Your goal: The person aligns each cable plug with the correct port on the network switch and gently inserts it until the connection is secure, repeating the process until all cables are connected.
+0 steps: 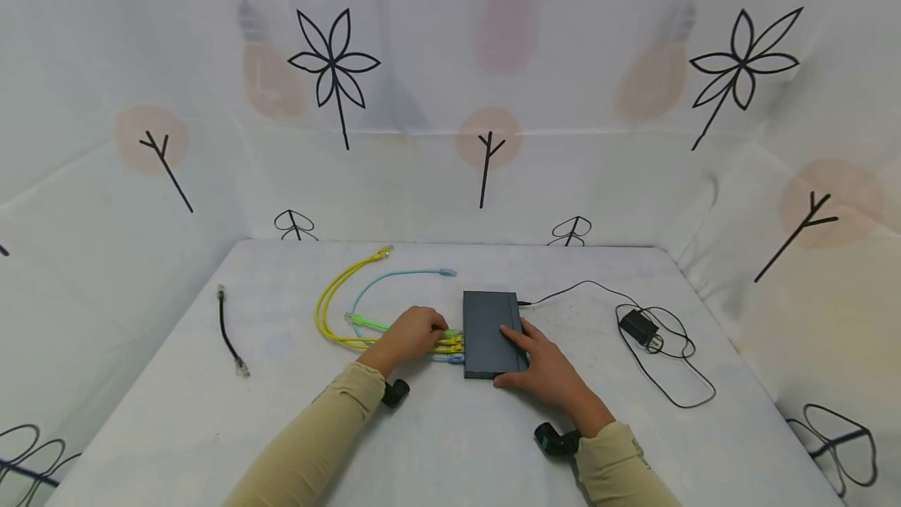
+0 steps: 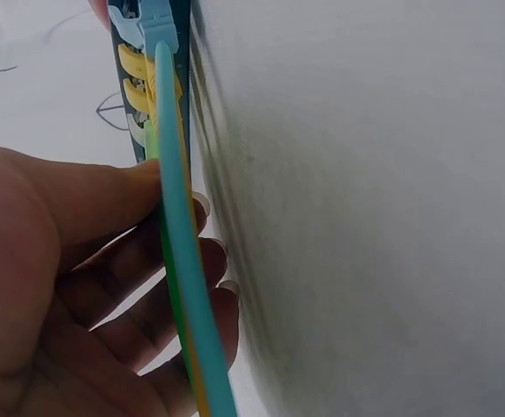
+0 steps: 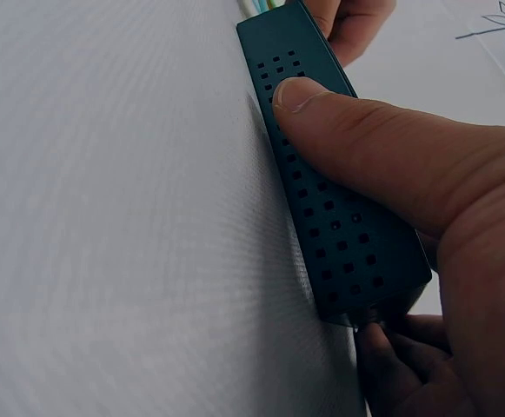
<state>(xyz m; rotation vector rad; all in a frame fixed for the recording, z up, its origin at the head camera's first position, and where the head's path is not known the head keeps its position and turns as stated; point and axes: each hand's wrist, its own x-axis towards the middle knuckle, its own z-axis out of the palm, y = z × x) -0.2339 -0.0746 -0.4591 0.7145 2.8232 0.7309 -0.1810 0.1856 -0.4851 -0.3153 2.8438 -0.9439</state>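
Note:
A dark grey network switch [image 1: 487, 331] lies flat on the table. My right hand [image 1: 547, 370] grips its right end; the thumb [image 3: 348, 143] lies on the perforated side wall in the right wrist view. At the port side, my left hand [image 1: 410, 337] pinches a green network cable [image 1: 366, 322] just behind its plug [image 2: 150, 137], which sits at a port. Yellow plugs [image 2: 136, 85] and a light blue plug [image 2: 152, 24] stand in the neighbouring ports. Their yellow cables [image 1: 321, 310] and light blue cable [image 1: 397, 273] loop away to the left, with loose ends on the table.
A short black network cable [image 1: 225, 332] lies at the far left. Right of the switch, a black power adapter [image 1: 638, 328] lies among coils of its cord [image 1: 697, 368], whose thin lead runs to the switch's back right corner. Patterned cloth walls [image 1: 422, 186] surround the table.

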